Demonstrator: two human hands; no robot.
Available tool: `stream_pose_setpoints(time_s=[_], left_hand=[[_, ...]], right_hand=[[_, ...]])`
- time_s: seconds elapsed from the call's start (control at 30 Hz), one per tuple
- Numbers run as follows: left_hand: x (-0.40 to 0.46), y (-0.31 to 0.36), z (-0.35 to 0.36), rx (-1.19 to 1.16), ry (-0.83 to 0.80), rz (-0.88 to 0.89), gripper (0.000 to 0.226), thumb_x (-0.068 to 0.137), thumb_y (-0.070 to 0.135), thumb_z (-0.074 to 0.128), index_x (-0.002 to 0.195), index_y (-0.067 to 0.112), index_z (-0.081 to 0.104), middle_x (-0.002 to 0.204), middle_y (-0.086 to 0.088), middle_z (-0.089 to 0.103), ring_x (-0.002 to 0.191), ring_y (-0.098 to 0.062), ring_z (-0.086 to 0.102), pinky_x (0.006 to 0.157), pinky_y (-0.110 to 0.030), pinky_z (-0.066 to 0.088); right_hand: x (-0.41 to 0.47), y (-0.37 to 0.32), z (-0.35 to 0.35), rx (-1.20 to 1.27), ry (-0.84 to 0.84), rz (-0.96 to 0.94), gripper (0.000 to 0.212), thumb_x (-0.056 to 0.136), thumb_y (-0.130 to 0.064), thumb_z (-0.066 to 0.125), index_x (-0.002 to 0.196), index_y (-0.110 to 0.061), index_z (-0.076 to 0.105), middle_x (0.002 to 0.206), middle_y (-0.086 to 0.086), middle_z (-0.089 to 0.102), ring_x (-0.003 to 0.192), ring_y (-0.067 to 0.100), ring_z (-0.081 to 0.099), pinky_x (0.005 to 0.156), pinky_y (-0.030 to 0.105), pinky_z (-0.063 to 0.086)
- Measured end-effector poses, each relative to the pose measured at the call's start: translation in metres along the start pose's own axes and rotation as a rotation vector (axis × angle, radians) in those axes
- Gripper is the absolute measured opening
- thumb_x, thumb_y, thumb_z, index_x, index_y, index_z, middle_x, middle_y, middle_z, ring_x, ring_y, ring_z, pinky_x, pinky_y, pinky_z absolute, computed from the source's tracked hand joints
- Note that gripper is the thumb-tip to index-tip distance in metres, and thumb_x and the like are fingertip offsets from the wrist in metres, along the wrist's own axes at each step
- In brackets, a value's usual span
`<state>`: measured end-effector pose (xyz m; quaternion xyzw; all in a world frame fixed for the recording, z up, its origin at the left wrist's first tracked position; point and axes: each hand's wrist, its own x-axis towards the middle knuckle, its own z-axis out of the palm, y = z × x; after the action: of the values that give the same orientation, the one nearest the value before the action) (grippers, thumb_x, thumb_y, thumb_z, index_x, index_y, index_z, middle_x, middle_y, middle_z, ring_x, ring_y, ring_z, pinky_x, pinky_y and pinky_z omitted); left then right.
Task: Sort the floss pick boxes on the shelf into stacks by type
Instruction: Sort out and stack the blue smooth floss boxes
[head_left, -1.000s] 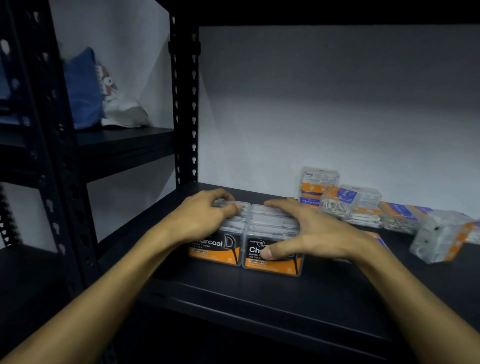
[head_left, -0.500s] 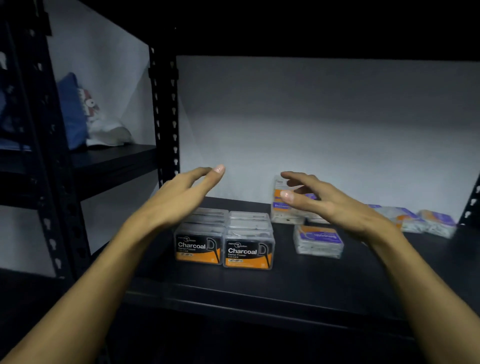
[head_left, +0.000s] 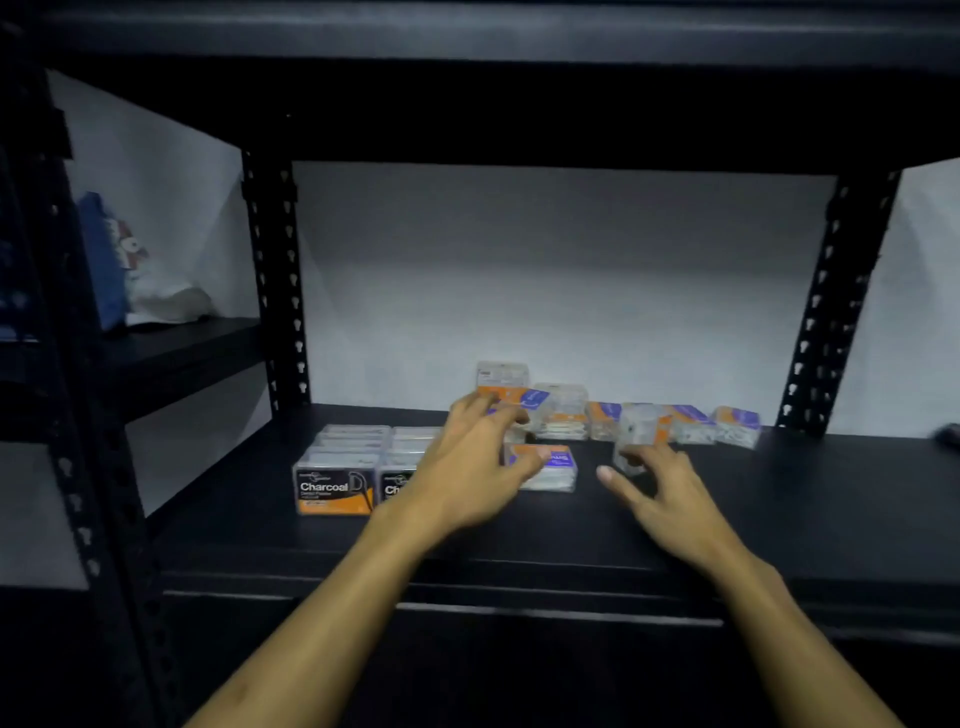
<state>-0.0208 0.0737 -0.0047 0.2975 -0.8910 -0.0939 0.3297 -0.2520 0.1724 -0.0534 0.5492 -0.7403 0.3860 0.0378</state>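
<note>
Two rows of black-and-orange Charcoal floss boxes (head_left: 335, 486) stand side by side at the shelf's front left. A purple-and-orange floss box (head_left: 558, 467) lies flat just right of them. My left hand (head_left: 470, 465) hovers over that box's left end and hides part of the right Charcoal row; its fingers are spread and hold nothing. My right hand (head_left: 660, 486) reaches with spread fingers toward a clear box (head_left: 636, 434) standing on end, its fingertips close to the base. Several more purple-and-orange boxes (head_left: 691, 423) lie jumbled along the back wall.
The black shelf (head_left: 519, 540) has a front lip and perforated uprights (head_left: 275, 291) on the left and right (head_left: 836, 306). Another shelf board hangs low overhead. A blue bag (head_left: 106, 260) and white cloth sit on the neighbouring shelf at left.
Both hands lifted off the Charcoal boxes and moved right. The left now hovers over the flat purple box; the right has reached near the upright clear box.
</note>
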Motion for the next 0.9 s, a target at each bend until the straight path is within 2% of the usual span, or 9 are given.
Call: stream_pose_setpoints(time_s=[0.1, 0.23, 0.33, 0.43, 0.6, 0.67, 0.83, 0.9], left_hand=[[0.005, 0.026, 0.032, -0.030, -0.061, 0.055, 0.055, 0.092, 0.053, 0.054, 0.138, 0.024, 0.049, 0.151, -0.002, 0.036, 0.146, -0.018, 0.020, 0.119, -0.042, 0.024], [0.006, 0.035, 0.074, 0.048, -0.133, 0.048, 0.060, 0.092, 0.055, 0.051, 0.143, 0.024, 0.041, 0.154, -0.003, 0.031, 0.147, -0.020, 0.018, 0.119, -0.039, 0.024], [0.005, 0.024, 0.090, 0.194, -0.157, 0.015, 0.069, 0.095, 0.056, 0.046, 0.153, 0.024, 0.027, 0.163, -0.008, 0.016, 0.152, -0.024, 0.005, 0.124, -0.039, 0.010], [0.005, 0.018, 0.094, 0.185, -0.206, -0.061, 0.078, 0.094, 0.060, 0.042, 0.157, 0.022, 0.016, 0.166, -0.008, 0.007, 0.153, -0.022, -0.002, 0.124, -0.037, 0.002], [0.004, 0.020, 0.097, 0.201, -0.197, -0.071, 0.080, 0.092, 0.060, 0.042, 0.157, 0.022, 0.016, 0.165, -0.008, 0.012, 0.153, -0.021, 0.000, 0.124, -0.037, -0.003], [0.005, 0.022, 0.097, 0.220, -0.194, -0.089, 0.081, 0.089, 0.062, 0.041, 0.157, 0.025, 0.017, 0.165, -0.007, 0.012, 0.153, -0.023, -0.002, 0.124, -0.041, -0.006], [0.004, 0.026, 0.094, 0.166, -0.185, -0.154, 0.079, 0.085, 0.063, 0.047, 0.154, 0.035, 0.023, 0.166, -0.004, -0.010, 0.151, -0.031, -0.016, 0.122, -0.045, -0.010], [0.002, 0.026, 0.092, 0.132, -0.190, -0.174, 0.080, 0.084, 0.064, 0.050, 0.154, 0.037, 0.023, 0.166, -0.005, -0.011, 0.151, -0.033, -0.017, 0.123, -0.045, -0.008]], right_hand=[[-0.005, 0.017, -0.004, -0.144, -0.072, 0.063, 0.046, 0.089, -0.049, 0.064, 0.125, -0.021, 0.059, 0.123, -0.001, 0.056, 0.118, 0.023, 0.047, 0.102, 0.046, 0.041], [-0.002, 0.022, -0.006, -0.203, -0.061, 0.118, 0.046, 0.090, -0.043, 0.062, 0.129, -0.020, 0.055, 0.122, 0.002, 0.052, 0.119, 0.025, 0.047, 0.100, 0.043, 0.042], [0.000, 0.021, -0.002, -0.269, -0.074, 0.113, 0.041, 0.091, -0.042, 0.058, 0.125, -0.020, 0.055, 0.123, 0.003, 0.052, 0.118, 0.024, 0.047, 0.101, 0.042, 0.039], [0.003, 0.021, -0.001, -0.328, -0.091, 0.110, 0.035, 0.092, -0.043, 0.055, 0.116, -0.017, 0.059, 0.120, 0.003, 0.054, 0.115, 0.024, 0.047, 0.100, 0.043, 0.039], [0.003, 0.018, 0.000, -0.353, -0.104, 0.105, 0.029, 0.091, -0.042, 0.053, 0.099, -0.016, 0.062, 0.112, 0.005, 0.056, 0.109, 0.025, 0.048, 0.097, 0.044, 0.040], [0.002, 0.018, -0.001, -0.352, -0.101, 0.102, 0.027, 0.091, -0.042, 0.053, 0.096, -0.017, 0.061, 0.110, 0.004, 0.056, 0.107, 0.025, 0.048, 0.096, 0.044, 0.040], [0.001, 0.017, -0.002, -0.343, -0.108, 0.109, 0.027, 0.090, -0.043, 0.054, 0.095, -0.017, 0.061, 0.109, 0.004, 0.056, 0.106, 0.024, 0.049, 0.096, 0.045, 0.040], [0.000, 0.014, -0.003, -0.335, -0.105, 0.110, 0.027, 0.090, -0.042, 0.055, 0.094, -0.017, 0.061, 0.107, 0.003, 0.057, 0.104, 0.023, 0.050, 0.096, 0.045, 0.041]])
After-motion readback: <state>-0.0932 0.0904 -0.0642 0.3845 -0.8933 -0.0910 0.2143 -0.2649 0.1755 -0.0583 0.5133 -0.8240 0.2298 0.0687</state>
